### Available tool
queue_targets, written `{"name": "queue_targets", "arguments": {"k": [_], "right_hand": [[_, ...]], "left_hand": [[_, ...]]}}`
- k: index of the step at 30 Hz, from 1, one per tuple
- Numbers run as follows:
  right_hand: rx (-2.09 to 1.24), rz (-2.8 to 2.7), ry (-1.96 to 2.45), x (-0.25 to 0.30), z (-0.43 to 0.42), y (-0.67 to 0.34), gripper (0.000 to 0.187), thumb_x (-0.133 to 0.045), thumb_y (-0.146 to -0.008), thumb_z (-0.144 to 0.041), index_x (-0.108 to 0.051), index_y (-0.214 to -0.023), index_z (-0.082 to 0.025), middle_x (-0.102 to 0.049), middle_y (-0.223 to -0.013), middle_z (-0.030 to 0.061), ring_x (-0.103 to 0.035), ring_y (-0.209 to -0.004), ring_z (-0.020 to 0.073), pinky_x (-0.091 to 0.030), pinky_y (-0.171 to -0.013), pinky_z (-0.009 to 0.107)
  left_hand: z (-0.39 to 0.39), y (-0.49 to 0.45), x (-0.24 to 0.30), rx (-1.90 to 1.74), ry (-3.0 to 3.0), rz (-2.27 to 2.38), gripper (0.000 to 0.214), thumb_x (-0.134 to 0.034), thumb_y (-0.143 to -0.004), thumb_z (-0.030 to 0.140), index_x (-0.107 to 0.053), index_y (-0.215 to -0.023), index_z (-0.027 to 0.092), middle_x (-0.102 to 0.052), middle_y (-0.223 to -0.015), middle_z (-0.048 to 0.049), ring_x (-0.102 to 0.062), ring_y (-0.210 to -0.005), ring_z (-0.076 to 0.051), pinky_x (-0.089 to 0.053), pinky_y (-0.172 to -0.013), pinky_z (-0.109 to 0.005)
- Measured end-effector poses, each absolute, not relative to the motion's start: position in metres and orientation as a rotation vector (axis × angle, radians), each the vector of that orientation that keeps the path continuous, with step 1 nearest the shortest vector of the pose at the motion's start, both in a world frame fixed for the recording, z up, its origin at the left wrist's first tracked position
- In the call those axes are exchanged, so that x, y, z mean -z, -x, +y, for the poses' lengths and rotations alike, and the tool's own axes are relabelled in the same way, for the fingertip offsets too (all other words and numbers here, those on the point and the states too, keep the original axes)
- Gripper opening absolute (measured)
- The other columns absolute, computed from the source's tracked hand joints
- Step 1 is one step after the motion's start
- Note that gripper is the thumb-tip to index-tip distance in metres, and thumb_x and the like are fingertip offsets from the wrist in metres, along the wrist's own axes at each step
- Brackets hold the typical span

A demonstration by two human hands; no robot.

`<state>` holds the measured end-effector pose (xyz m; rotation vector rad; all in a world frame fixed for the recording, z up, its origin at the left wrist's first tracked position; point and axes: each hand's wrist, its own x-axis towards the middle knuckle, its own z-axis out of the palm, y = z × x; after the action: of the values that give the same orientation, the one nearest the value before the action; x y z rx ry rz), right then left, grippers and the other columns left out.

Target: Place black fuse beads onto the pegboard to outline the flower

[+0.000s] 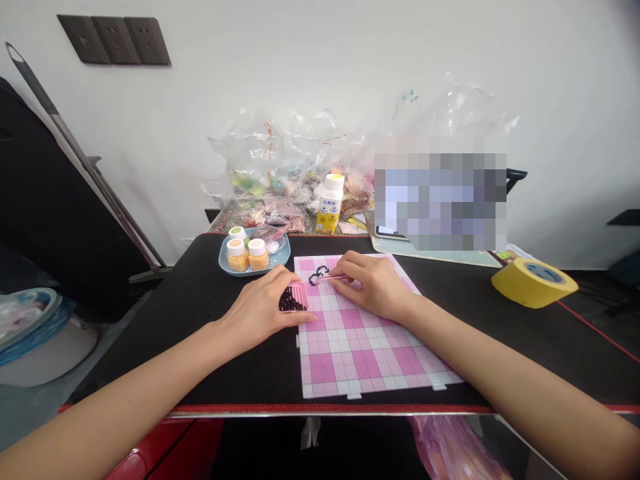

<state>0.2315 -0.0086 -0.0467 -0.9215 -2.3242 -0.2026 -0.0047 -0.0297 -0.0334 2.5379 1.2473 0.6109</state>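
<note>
My left hand (267,303) grips a small pink ridged tray (301,291) by its sides. Many tiny black beads (291,301) lie in it. In my right hand (373,283) is a pair of pink tweezers (327,279), pinched between thumb and fingers. Their tip rests at a curved outline of black beads (320,272) near the top of a pink and white checked pegboard (345,363). The tray is at the board's left edge. Whether the tweezers' tip holds a bead is too small to tell.
A blue plate (283,257) with several lidded bead jars (259,254) stands at the back left. Behind are a white and yellow bottle (331,204) and plastic bags (280,167). A roll of yellow tape (520,283) lies right. A bin (55,347) stands on the floor left.
</note>
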Motion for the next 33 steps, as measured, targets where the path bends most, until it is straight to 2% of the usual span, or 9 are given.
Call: {"name": "queue_targets", "arguments": {"k": [33], "right_hand": [[0.199,-2.327,0.918,0.0463,-0.0095,-0.2316,0.017,-0.050,-0.089,-0.025,-0.064,-0.087,-0.016,-0.063,-0.083,0.0043,-0.057,-0.063,0.0107,-0.041,-0.057,0.024]], "left_hand": [[-0.0290,0.0052,0.0339,-0.618,-2.532,1.256,0.047,-0.063,-0.075,0.058,-0.055,-0.103,0.021,-0.058,-0.100,-0.0043,-0.059,-0.090,-0.024,-0.047,-0.081,-0.040]]}}
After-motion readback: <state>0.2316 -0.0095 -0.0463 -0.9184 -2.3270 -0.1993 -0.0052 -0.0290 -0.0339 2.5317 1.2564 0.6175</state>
